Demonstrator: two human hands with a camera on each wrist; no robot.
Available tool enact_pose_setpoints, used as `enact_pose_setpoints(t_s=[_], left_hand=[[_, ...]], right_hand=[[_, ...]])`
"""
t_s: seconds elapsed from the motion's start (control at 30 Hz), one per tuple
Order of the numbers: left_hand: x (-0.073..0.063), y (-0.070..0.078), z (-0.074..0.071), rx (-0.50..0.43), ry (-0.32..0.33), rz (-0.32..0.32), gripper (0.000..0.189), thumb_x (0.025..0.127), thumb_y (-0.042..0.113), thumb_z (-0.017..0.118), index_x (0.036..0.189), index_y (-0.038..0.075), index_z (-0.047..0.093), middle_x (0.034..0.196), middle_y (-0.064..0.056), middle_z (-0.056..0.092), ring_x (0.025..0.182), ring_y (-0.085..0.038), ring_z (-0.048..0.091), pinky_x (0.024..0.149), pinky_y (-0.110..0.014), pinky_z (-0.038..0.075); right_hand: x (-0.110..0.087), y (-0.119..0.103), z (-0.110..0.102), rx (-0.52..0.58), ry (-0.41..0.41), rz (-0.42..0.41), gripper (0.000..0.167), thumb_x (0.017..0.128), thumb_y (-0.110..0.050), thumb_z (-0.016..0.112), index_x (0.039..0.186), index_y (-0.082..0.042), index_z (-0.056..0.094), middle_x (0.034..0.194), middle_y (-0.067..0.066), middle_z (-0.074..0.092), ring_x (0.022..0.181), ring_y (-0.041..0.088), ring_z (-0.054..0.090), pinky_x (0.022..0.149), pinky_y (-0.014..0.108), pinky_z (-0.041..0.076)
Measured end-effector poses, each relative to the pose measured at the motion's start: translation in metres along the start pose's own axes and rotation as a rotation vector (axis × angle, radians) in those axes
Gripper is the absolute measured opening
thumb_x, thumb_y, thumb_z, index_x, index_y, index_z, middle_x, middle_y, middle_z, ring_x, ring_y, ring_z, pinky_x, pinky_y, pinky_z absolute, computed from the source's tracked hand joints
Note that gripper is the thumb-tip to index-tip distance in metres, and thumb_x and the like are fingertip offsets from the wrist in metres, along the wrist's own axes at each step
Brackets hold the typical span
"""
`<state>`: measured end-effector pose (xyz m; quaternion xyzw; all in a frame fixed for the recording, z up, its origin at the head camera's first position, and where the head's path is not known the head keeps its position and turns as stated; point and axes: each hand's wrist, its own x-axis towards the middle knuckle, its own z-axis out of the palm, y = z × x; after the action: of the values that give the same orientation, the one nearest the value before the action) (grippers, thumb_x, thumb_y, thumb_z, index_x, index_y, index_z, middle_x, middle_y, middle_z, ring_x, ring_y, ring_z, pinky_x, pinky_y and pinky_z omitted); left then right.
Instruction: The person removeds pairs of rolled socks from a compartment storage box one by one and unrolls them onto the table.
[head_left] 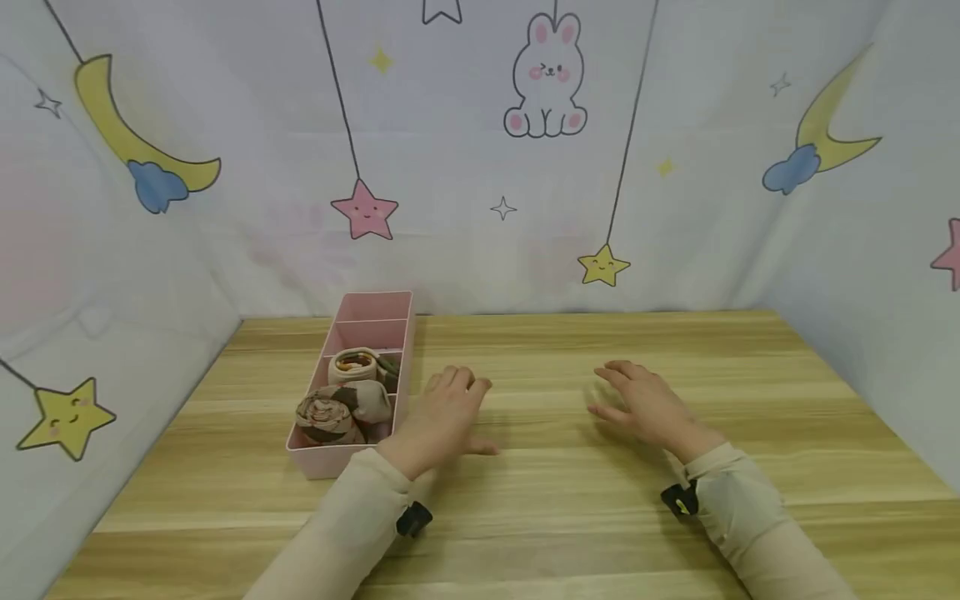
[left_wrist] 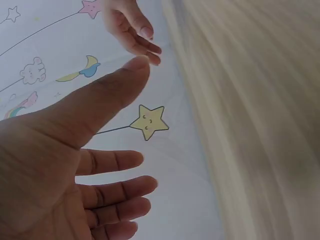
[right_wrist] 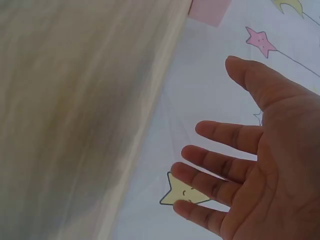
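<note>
My left hand [head_left: 442, 417] is over the table just right of a pink divided box [head_left: 307, 462], thumb and fingers spread apart with nothing between them. Across from it, my right hand [head_left: 648, 408] hovers over the right half of the table, its fingers loosely extended and holding nothing. In the box's front part sit rolled-up cloth bundles, a patterned brown one [head_left: 326, 417] and a beige-and-brown one [head_left: 367, 402]. Behind them a cream roll [head_left: 352, 367] stands beside a dark green one [head_left: 387, 367]. Both palms show bare in the wrist views.
The wooden table [head_left: 540, 517] ends at a white cloth backdrop [head_left: 465, 267] printed with stars, moons and a rabbit. Cloth also hangs along the left and right sides. The box's rear compartment [head_left: 375, 308] shows its bare pink walls. A black strap piece [head_left: 414, 519] sits at the left wrist.
</note>
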<state>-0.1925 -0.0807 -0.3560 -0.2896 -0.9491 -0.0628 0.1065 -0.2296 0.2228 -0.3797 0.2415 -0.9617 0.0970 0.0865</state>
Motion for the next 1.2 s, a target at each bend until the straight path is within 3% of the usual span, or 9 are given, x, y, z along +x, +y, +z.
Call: enact_pose_setpoints(t_s=[0.17,0.27,0.43,0.57,0.77,0.93,1.2], left_hand=[[-0.006,-0.006,-0.024,-0.075,-0.042,-0.012,0.066,0.070,0.042,0.083,0.116,0.004,0.057,0.103,-0.011,0.054,0.099,-0.029,0.049,0.090,-0.043,0.042],[-0.011,-0.011,-0.041,-0.066,-0.062,-0.023,0.060,0.071,0.041,0.083,0.114,0.007,0.057,0.099,-0.008,0.054,0.097,-0.027,0.049,0.088,-0.041,0.042],[-0.021,-0.023,-0.068,-0.033,-0.087,-0.044,0.059,0.071,0.039,0.083,0.114,0.008,0.057,0.104,-0.007,0.055,0.101,-0.027,0.050,0.091,-0.043,0.042],[-0.030,-0.039,-0.082,-0.073,-0.086,-0.071,0.062,0.069,0.036,0.085,0.117,0.008,0.057,0.108,-0.009,0.055,0.106,-0.029,0.049,0.090,-0.045,0.041],[-0.049,-0.070,-0.095,-0.147,-0.128,-0.110,0.074,0.065,0.032,0.088,0.125,0.008,0.053,0.120,-0.014,0.055,0.114,-0.033,0.048,0.097,-0.051,0.040],[-0.065,-0.094,-0.105,-0.211,-0.166,-0.179,0.075,0.063,0.037,0.088,0.122,0.007,0.052,0.117,-0.017,0.055,0.109,-0.035,0.049,0.090,-0.052,0.042],[-0.080,-0.122,-0.107,-0.261,-0.243,-0.272,0.081,0.066,0.039,0.086,0.124,-0.005,0.050,0.118,-0.023,0.055,0.109,-0.040,0.049,0.090,-0.055,0.042]], right_hand=[[0.003,-0.006,-0.002,0.036,-0.002,-0.013,0.054,0.091,-0.035,0.064,0.130,0.001,0.055,0.128,0.022,0.056,0.118,0.041,0.054,0.098,0.056,0.042],[0.006,-0.013,-0.005,0.062,-0.006,-0.021,0.053,0.092,-0.035,0.063,0.131,0.000,0.055,0.128,0.022,0.057,0.118,0.040,0.055,0.099,0.055,0.043],[0.011,-0.027,-0.013,0.085,-0.010,-0.048,0.053,0.093,-0.037,0.061,0.132,-0.002,0.054,0.129,0.020,0.057,0.118,0.038,0.056,0.099,0.052,0.044],[0.016,-0.038,-0.018,0.093,-0.010,-0.064,0.052,0.093,-0.036,0.060,0.132,-0.003,0.055,0.129,0.019,0.058,0.118,0.037,0.056,0.099,0.052,0.045],[0.028,-0.056,-0.022,0.110,-0.029,-0.100,0.052,0.094,-0.039,0.058,0.133,-0.005,0.055,0.132,0.018,0.058,0.119,0.035,0.057,0.099,0.051,0.045],[0.039,-0.073,-0.026,0.126,-0.037,-0.132,0.053,0.094,-0.041,0.058,0.133,-0.005,0.055,0.129,0.014,0.061,0.114,0.030,0.061,0.096,0.048,0.048],[0.056,-0.104,-0.027,0.138,-0.061,-0.208,0.051,0.095,-0.040,0.056,0.132,-0.005,0.056,0.128,0.011,0.063,0.120,0.028,0.058,0.102,0.044,0.045]])
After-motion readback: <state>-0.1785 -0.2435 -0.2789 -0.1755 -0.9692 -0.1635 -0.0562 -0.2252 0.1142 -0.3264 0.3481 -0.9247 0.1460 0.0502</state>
